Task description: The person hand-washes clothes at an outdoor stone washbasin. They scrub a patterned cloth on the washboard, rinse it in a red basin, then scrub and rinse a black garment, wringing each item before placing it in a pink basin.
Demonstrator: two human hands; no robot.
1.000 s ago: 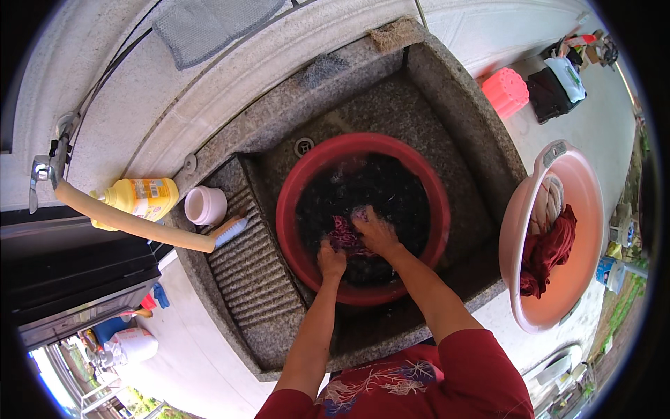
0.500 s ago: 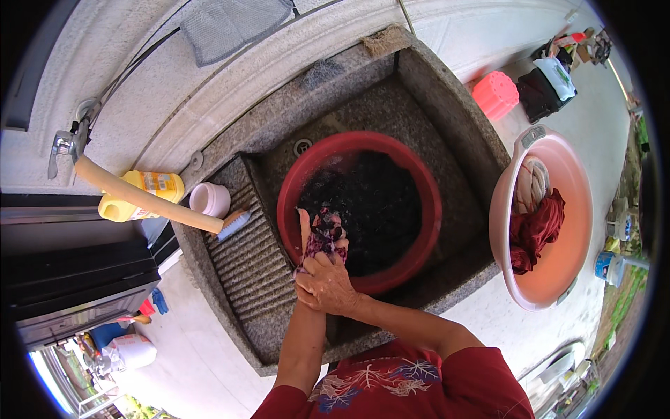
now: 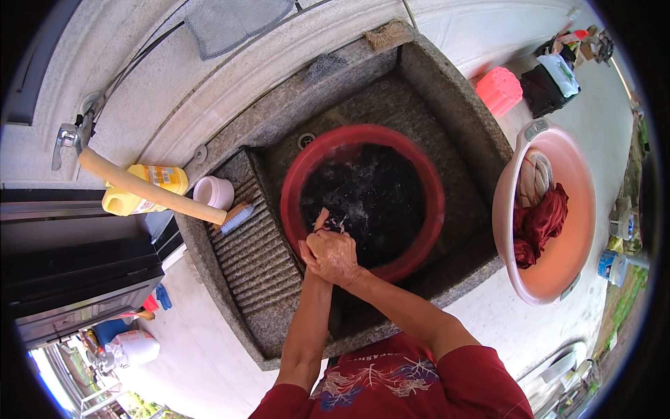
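Observation:
My two hands are together over the near left part of a red basin (image 3: 434, 216) holding dark water (image 3: 380, 188). My right hand (image 3: 335, 257) is closed over the left one, fingers wrapped round a bunched purple-and-pink patterned cloth. Of that cloth (image 3: 338, 225) only a small bit shows past the knuckles, at the water. Beneath the right hand, my left hand (image 3: 306, 253) is mostly hidden; one digit sticks out beyond the grip, and it appears closed on the same cloth. The basin stands in a stone sink (image 3: 460, 133).
Left of the basin is a ribbed washboard (image 3: 258, 272), with a scrub brush (image 3: 236, 218) and a pink tub (image 3: 213, 193) at its top. A tap hose (image 3: 150, 188) crosses a yellow jug (image 3: 157, 177). At right, a pink basin (image 3: 558, 258) holds dark red cloth (image 3: 541, 227).
My hands have moved slightly up and right, lower over the water with the patterned cloth. Less of the cloth shows now, and the water looks more stirred. The whole view has shifted a little.

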